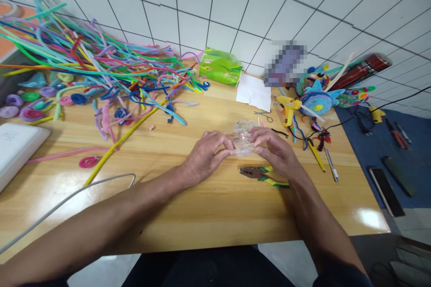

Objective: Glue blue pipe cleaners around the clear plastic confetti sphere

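Note:
Between my two hands is a crinkled clear plastic bag (pixel 243 138), held above the middle of the wooden table. My left hand (pixel 210 152) pinches its left edge between thumb and fingers. On the other side, my right hand (pixel 274 149) grips the right edge in the same way. What the bag contains, if anything, is too small to make out. Just below my right hand lie pliers (pixel 251 171) with green and yellow handles, partly covered by the wrist. Small scissors (pixel 265 116) rest behind the bag.
Many coloured pipe cleaners (pixel 111 67) heap up at the back left, with coiled pieces in front. A yellow glue gun (pixel 288 110), a blue fish-shaped craft (pixel 317 103), a yellow pencil (pixel 316 155) and a pen (pixel 332 166) lie right. A white cable (pixel 77 193) crosses the left front.

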Demonstrator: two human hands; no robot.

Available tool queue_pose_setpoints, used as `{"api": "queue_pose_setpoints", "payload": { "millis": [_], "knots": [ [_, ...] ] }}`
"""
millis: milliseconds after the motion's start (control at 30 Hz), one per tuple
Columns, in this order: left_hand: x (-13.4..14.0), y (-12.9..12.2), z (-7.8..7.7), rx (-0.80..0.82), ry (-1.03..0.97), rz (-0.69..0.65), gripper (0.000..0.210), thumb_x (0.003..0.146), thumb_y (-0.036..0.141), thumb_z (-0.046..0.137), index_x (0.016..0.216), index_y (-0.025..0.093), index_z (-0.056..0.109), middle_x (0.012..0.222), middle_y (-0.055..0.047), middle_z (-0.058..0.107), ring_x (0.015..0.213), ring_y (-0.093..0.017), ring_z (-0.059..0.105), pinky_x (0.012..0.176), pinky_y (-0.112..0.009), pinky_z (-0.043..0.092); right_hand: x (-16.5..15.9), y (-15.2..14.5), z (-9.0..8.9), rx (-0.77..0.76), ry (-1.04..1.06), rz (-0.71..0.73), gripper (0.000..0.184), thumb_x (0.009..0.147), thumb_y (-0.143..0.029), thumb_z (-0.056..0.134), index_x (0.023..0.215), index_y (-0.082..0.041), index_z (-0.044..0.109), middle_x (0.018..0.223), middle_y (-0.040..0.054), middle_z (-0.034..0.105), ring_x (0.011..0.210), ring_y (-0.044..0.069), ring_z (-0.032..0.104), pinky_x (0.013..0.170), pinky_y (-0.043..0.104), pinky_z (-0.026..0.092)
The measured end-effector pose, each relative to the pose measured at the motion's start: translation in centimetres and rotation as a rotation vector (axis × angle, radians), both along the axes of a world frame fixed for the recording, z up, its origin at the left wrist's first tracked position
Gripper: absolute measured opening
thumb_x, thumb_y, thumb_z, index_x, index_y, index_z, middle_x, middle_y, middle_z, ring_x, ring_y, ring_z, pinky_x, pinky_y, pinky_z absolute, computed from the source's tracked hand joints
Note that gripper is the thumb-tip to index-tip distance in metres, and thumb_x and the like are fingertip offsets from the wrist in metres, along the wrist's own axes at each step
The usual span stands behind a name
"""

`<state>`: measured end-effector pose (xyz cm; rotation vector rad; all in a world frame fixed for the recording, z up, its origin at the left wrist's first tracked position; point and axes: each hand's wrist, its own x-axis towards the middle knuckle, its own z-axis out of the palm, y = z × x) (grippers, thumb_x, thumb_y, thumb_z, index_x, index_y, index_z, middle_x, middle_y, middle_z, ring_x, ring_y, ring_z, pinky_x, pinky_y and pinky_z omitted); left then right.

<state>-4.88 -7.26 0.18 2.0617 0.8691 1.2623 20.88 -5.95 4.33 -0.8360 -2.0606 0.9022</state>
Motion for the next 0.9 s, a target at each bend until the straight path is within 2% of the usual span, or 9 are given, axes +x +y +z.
{"api": "queue_pose_setpoints", "payload": {
  "millis": [167, 333, 533, 900],
  "knots": [
    [-0.04, -0.13, 0.21, 0.025, 0.028, 0.006, 0.014, 0.107, 0.028, 0.062, 0.095, 0.021, 0.064, 0.096, -0.003, 0.08, 0.094, -0.018, 0.075, 0.091, -0.034, 0.05, -0.02, 0.08, 0.05, 0.003, 0.015, 0.005, 0.005, 0.103, -0.027, 0.067, 0.106, -0.031, 0.07, 0.112, 0.005, 0.073, 0.12, 0.024, 0.067, 0.11, 0.048, 0.053],
    [-0.14, 0.0, 0.29, 0.123, 0.008, 0.023, 0.013, 0.107, 0.035, 0.064, 0.104, 0.021, 0.064, 0.102, -0.004, 0.082, 0.1, -0.018, 0.077, 0.094, -0.034, 0.05, 0.03, 0.05, 0.02, -0.011, 0.02, 0.003, 0.004, 0.103, -0.028, 0.068, 0.104, -0.031, 0.07, 0.107, 0.0046, 0.072, 0.118, 0.025, 0.067, 0.11, 0.049, 0.053],
    [-0.04, 0.02, 0.3, 0.173, 0.052, 0.068, 0.012, 0.107, 0.032, 0.064, 0.101, 0.021, 0.066, 0.105, -0.004, 0.084, 0.103, -0.018, 0.079, 0.095, -0.034, 0.051, 0.11, -0.13, -0.23, -0.005, 0.001, -0.007, 0.007, 0.103, -0.024, 0.068, 0.106, -0.03, 0.069, 0.115, 0.005, 0.072, 0.122, 0.025, 0.066, 0.11, 0.048, 0.051],
    [0.06, 0.08, 0.53, 0.24, 0.054, 0.12, 0.01, 0.106, 0.028, 0.065, 0.1, 0.02, 0.064, 0.104, -0.005, 0.084, 0.101, -0.017, 0.08, 0.09, -0.032, 0.054, 0.14, -0.18, -0.29, 0.029, -0.029, -0.021, 0.009, 0.103, -0.021, 0.068, 0.106, -0.03, 0.068, 0.117, 0.0054, 0.072, 0.12, 0.024, 0.066, 0.108, 0.047, 0.052]
  ]
}}
